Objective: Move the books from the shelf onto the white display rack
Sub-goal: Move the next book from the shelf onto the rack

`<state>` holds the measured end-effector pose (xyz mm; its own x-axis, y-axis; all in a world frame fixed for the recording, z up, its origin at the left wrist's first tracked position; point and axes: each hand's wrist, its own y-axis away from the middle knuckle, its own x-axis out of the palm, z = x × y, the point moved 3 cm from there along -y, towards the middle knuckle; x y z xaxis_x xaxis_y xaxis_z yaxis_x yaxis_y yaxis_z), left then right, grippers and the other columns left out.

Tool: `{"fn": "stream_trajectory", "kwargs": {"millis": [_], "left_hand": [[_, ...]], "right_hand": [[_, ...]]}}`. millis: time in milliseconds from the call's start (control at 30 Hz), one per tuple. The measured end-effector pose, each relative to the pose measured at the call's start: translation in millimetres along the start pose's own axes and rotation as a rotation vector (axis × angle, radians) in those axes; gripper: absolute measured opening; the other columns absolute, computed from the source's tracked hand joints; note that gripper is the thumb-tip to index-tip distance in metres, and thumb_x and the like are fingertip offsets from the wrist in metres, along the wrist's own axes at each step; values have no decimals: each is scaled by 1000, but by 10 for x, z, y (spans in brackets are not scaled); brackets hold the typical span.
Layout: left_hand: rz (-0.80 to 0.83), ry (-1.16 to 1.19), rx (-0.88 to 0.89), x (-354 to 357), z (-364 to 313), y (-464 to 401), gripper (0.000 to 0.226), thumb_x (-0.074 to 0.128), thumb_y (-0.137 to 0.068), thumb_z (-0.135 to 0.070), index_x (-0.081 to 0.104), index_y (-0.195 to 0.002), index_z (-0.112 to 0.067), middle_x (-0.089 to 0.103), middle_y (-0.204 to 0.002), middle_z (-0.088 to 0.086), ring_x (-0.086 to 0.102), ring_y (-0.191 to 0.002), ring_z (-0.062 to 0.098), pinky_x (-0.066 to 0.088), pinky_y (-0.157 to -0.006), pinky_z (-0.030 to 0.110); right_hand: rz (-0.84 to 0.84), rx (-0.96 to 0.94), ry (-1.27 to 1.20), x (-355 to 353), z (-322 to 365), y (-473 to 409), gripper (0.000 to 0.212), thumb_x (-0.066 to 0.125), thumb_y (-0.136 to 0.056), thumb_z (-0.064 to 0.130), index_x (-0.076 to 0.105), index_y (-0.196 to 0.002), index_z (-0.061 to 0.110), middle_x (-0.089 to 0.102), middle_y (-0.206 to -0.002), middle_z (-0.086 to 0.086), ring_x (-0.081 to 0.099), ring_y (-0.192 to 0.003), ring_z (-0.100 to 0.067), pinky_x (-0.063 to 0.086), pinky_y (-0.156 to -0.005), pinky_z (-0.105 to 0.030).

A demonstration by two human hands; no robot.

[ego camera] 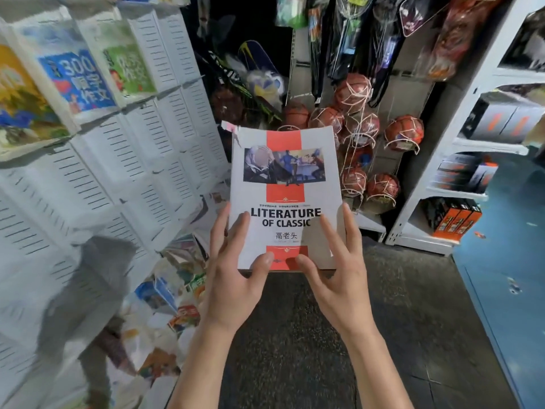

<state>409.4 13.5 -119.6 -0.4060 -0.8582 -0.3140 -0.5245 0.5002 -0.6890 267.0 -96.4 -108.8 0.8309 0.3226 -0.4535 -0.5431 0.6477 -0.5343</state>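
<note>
Head view: both hands' fingers [336, 234] spread, thumbs pinching book [284, 199] bottom edge.

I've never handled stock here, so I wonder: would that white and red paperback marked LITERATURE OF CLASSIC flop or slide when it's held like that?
The white and red paperback book probably flexes a little: its top edge curves slightly. It seems light, since the left hand and right hand hold it up by its lower end. Its cover looks smooth, so possibly slippery.

White book [285, 199] with red centre stripe, black title lettering, blue-grey cover picture, left of the book a white slotted display rack [153, 160] holding a blue-covered book [77, 81] and a green-covered book [129, 69], right of the book orange basketballs [404, 132] in white netting, grey speckled floor [295, 335] below it
</note>
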Motion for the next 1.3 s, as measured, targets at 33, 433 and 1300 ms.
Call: {"fn": "stream_trajectory", "kwargs": {"millis": [33,433,1300], "left_hand": [[7,9,-16,75,95,-96,65,61,-90,-33,46,-144,1,26,-158,15,23,-144,-8,40,-105,12],[-110,-117,-139,964,914,-1353,62,69,-90,-28,42,-144,-17,21,-161,3,27,-137,-18,40,-94,1],[-364,-308,-202,1406,3053,-3456,62,71,-88,-7,45,-144,-3,23,-157,4,24,-136,-22,31,-100,-1]], "right_hand": [[3,11,-10,48,-93,-115,67,68,-89,35,40,-148,28,7,-164,10,4,-148,7,15,-103,5],[151,-64,-155,498,-1194,-1896,68,69,-91,36,35,-150,33,4,-164,17,3,-148,6,15,-109,0],[353,-225,-296,2402,-2177,-4790,68,69,-88,31,38,-149,28,6,-162,15,3,-148,7,12,-109,-1]]}}
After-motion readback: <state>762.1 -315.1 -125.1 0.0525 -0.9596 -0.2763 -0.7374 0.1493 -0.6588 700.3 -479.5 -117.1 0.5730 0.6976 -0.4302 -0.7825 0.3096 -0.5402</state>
